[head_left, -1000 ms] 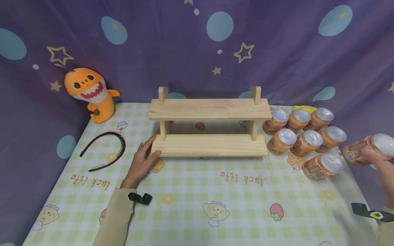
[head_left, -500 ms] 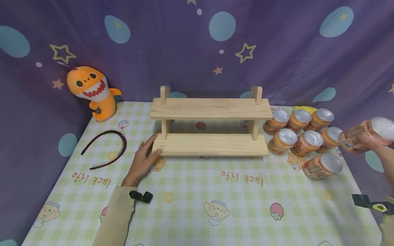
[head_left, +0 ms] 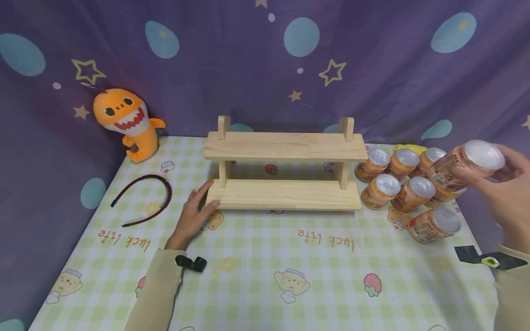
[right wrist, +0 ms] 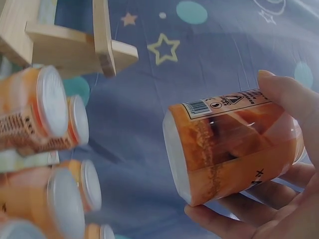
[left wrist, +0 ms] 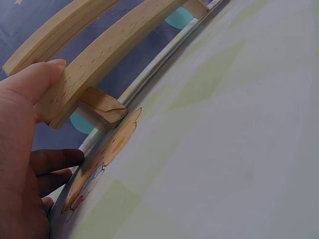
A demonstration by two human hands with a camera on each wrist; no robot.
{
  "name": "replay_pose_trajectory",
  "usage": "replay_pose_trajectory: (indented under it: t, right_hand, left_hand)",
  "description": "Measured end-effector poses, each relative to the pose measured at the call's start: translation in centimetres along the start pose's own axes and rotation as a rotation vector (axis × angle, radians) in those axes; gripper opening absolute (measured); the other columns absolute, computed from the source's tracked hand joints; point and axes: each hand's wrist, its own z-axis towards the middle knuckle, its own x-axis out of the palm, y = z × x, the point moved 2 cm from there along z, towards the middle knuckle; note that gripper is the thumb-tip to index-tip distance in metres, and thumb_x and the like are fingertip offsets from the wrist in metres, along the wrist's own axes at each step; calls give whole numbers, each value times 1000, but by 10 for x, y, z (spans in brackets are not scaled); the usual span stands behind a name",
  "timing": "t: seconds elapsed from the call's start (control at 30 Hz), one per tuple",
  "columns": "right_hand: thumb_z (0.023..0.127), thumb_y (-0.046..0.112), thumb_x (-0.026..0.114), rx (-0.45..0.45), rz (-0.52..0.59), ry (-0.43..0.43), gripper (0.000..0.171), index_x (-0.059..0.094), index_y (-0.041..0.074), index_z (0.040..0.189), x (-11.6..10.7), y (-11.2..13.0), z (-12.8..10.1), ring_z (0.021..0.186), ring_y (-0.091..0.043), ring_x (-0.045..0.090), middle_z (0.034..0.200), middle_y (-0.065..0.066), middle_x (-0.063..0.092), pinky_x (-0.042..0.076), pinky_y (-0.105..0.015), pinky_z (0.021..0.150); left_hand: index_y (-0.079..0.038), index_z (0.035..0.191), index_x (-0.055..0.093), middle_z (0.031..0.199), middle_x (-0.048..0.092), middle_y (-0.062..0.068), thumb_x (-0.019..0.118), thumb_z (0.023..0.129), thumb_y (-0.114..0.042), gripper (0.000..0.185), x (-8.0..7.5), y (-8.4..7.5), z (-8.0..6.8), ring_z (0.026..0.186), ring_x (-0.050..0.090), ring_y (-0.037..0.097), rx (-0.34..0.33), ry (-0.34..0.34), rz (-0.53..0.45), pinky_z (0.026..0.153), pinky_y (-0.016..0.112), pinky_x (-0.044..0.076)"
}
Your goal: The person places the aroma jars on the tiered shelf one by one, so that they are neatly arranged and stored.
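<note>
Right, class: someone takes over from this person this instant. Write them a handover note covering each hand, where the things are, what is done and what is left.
Left hand: on the table, thumb against the left end of the shelf's lower board.
Right hand: grips one jar, tilted, in the air right of the shelf.
Other jars: clustered on the table right of the shelf; one lies tilted nearest the front.
Done: one jar picked up.
Left: both shelf boards are bare; the likely job is to set jars on them.
</note>
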Motion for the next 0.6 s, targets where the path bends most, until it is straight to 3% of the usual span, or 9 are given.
replay_pose_trajectory:
  t: [0.1,0.4,0.6]
  right_hand:
    - [74,-5,83,-5,-9,43,62,66,18,129,8,8,-1,84,11,63,101,25,67,47,0,70]
    - [72,-11,82,-97,122,142,63,66,9,129,38,32,1,82,4,67,105,14,70,52,-3,72]
    - [75,0,84,-121,56,219,63,64,14,132,58,45,-1,86,6,66,107,19,67,50,-3,70]
  left_hand:
    - [-23,156,37,161,38,13,64,98,-27,65,0,1,0,150,34,40,4,2,0,129,59,6]
    - [-27,156,36,161,38,13,64,98,-29,65,0,2,0,150,33,39,1,1,-2,129,58,6]
    - [-27,157,36,162,37,13,64,98,-30,65,0,1,0,151,33,39,-3,6,-2,129,57,5]
